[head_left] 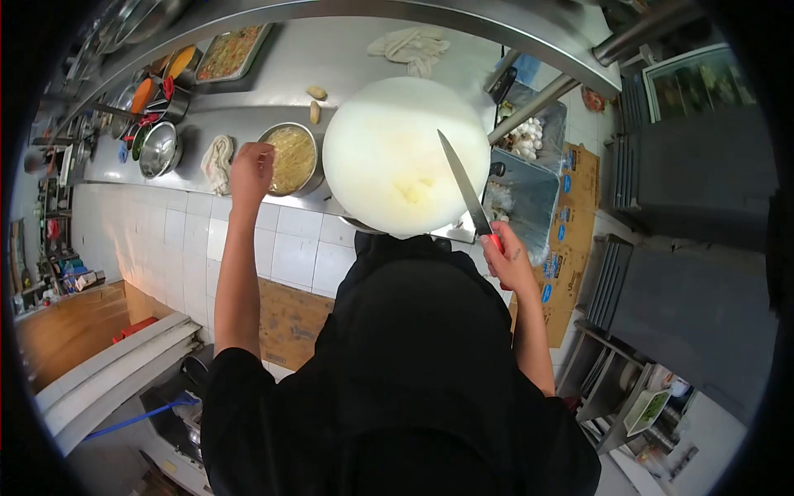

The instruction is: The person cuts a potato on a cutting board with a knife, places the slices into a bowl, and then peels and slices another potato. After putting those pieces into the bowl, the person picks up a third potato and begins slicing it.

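Note:
My right hand (510, 260) is closed round the red handle of a large kitchen knife (465, 180). Its long blade points away from me over the right side of a round white cutting board (380, 132). A few pale yellow scraps (411, 190) lie on the near part of the board. At the left rim of a metal bowl (317, 175) is my left hand (252, 169), fingers loosely bent and nothing visible in them. Thin, pale yellow shreds (292, 159) fill that bowl. Whether my fingertips touch the shreds is hard to see.
Two small brownish pieces (315, 112) lie behind the bowl. A crumpled cloth (217, 164) and a steel bowl (160, 150) are further left. Another cloth (411, 45) and a filled tray (234, 51) sit at the back. Plastic bins (521, 198) stand on the right, below a metal shelf bar.

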The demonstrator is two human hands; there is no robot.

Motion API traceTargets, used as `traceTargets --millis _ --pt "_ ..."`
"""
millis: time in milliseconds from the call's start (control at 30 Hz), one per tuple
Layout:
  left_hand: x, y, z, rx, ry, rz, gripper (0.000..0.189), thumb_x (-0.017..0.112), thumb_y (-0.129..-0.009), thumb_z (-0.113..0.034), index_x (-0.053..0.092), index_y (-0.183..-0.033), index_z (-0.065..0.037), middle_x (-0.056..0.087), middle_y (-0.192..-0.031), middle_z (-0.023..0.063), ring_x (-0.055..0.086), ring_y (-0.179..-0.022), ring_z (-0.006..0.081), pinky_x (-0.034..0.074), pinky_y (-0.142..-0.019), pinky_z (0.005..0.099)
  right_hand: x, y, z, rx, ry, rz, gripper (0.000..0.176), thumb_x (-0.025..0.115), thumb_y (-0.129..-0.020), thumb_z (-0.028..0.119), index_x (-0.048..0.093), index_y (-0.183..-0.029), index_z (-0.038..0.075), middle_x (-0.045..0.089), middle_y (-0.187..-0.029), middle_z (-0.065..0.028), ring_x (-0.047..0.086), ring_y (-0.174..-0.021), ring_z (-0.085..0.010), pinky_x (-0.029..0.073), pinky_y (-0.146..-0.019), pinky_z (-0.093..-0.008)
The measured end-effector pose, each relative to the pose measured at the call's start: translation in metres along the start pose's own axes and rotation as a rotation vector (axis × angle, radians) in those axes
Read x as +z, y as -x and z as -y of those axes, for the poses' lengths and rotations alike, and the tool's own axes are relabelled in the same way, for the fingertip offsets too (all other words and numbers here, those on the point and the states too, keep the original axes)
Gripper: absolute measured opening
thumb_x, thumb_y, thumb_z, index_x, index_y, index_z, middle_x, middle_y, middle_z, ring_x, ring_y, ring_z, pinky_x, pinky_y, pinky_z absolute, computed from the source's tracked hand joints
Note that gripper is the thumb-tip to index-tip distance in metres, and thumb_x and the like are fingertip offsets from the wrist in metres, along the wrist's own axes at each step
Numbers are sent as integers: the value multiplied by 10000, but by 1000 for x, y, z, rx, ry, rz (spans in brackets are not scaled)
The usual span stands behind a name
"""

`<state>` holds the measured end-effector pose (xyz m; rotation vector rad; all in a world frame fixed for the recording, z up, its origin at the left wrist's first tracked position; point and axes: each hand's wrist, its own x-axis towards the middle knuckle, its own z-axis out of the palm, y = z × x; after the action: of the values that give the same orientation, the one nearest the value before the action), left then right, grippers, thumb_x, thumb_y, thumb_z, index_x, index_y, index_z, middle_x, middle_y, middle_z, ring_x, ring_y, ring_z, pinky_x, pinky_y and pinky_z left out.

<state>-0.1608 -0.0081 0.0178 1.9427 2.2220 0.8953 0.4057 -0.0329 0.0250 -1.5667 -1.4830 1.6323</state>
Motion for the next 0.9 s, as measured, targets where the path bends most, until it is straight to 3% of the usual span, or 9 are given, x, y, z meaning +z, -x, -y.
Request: traceTargets --millis 67,233,300,367,533,567,633,700,900 --pt "-12 0 -9 -81 140 -94 105 739 -1004 -56 798 -1084 -19 761 -986 125 725 -806 201 579 -696 316 -4 6 -5 9 -46 20 249 670 -1097 234 618 -1261 54 603 -714 -7 549 -530 -92 423 -491 -283" --pt "-18 2 5 -150 263 -150 132 733 -1041 -98 810 -1117 -22 769 -929 77 697 -776 126 556 -642 291 -7 16 -12 30 -68 25 238 633 -1118 231 611 -1254 37 612 -721 -12 568 -527 -98 431 -491 -286" --pt "-15 -2 9 -212 285 -192 131 738 -1031 -101 812 -1108 -26 768 -900 103 716 -774 171 566 -645 310 -5 18 -18 -18 -97 -23 221 633 -1119 239 618 -1157 22 602 -719 -18 563 -519 -98 432 -489 -286" --pt "-10 0 9 55 -90 -64 151 737 -1008 -84 797 -1134 -27 745 -971 156 750 -813 284 599 -675 347 -7 17 -26 26 -59 9 227 630 -1120 245 619 -1107 19 602 -714 -24 563 -513 -100 434 -486 -290" --pt "55 32 -110 52 219 94 224 819 -952 -136 770 -1154 -53 737 -1037 117 744 -789 274 607 -691 358 -8 14 -28 140 22 40 276 625 -1121 257 610 -983 18 598 -688 -33 558 -487 -113 436 -469 -308" --pt "68 43 -139 -7 194 235 361 865 -922 -217 745 -1223 -57 712 -1124 136 727 -918 307 609 -809 411 -8 12 -30 133 27 53 284 624 -1119 264 607 -977 19 595 -677 -32 558 -478 -120 435 -463 -314" --pt "87 62 -192 186 101 189 547 911 -868 -270 698 -1316 -41 666 -1246 162 671 -1094 352 572 -949 456 -9 11 -29 127 31 63 292 624 -1117 270 604 -971 19 592 -665 -31 557 -469 -127 433 -457 -320" --pt "101 75 -229 160 79 190 596 916 -858 -277 683 -1347 -30 652 -1280 206 642 -1154 372 544 -1012 474 -12 10 -23 112 82 65 314 625 -1112 283 593 -954 14 598 -656 -40 566 -460 -141 430 -449 -326" --pt "124 81 -231 58 141 184 619 926 -826 -205 677 -1350 11 652 -1260 224 645 -1159 386 544 -1024 480 -15 -2 -19 93 177 137 325 619 -1105 297 608 -987 -5 592 -636 -63 583 -445 -161 435 -429 -355"
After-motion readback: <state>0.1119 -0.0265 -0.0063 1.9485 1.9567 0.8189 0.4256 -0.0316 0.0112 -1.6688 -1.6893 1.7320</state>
